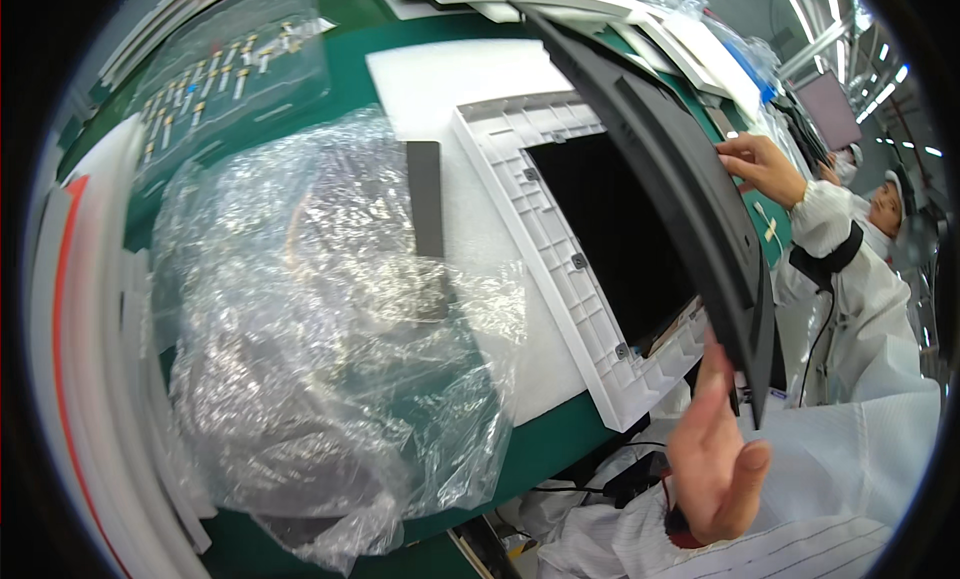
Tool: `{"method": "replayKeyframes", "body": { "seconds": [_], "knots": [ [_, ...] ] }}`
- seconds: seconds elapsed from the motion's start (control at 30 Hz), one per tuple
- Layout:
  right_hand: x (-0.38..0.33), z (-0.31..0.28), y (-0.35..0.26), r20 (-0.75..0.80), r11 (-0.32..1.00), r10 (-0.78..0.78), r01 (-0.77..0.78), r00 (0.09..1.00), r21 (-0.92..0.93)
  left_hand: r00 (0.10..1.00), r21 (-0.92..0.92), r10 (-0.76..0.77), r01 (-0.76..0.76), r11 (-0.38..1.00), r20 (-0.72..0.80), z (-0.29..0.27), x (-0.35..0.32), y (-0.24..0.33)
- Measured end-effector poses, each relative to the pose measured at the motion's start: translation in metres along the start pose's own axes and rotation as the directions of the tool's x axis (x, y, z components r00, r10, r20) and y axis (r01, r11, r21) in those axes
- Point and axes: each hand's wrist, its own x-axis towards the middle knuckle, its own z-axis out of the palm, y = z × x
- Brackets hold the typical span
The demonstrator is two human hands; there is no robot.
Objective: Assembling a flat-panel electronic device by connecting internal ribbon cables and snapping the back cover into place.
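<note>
A large black panel (690, 169), like a display cover, stands tilted on edge between my hands. My left hand (710, 449) bears its lower end, fingers stretched against the edge and thumb held apart. Higher up, my right hand (765, 169) grips the panel's far side with bent fingers. Partly hidden behind it lies a white ribbed plastic frame (540, 239) with small metal clips along its side. A dark rectangular sheet (610, 229), like a screen, sits inside that frame. White foam (480, 69) lies underneath on the green table (350, 19).
Crumpled clear plastic wrap (300, 309) spreads left of the frame, beside a dark grey strip (425, 199). Small cable-like parts (200, 79) lie on a clear bag at far left. White boards (90, 329) line the left edge. A co-worker (885, 204) is at right.
</note>
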Motion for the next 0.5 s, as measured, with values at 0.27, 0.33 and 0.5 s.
{"method": "replayKeyframes", "body": {
  "seconds": [0.27,0.33,0.5],
  "knots": [
    [-0.105,0.052,-0.024,-0.189,0.876,-0.010,0.100,0.982,0.471,0.970,0.182,0.046,-0.092,0.979,0.238,0.000,-0.015,-0.033],
    [-0.194,0.128,-0.069,-0.429,-0.104,-0.123,0.418,0.895,0.902,0.976,0.235,0.079,-0.126,0.964,0.201,0.003,-0.015,-0.042],
    [-0.203,0.163,-0.182,-0.504,-0.535,0.301,0.581,0.810,0.613,0.946,0.333,0.124,-0.226,0.915,0.301,0.007,0.004,-0.031]
  ]
}}
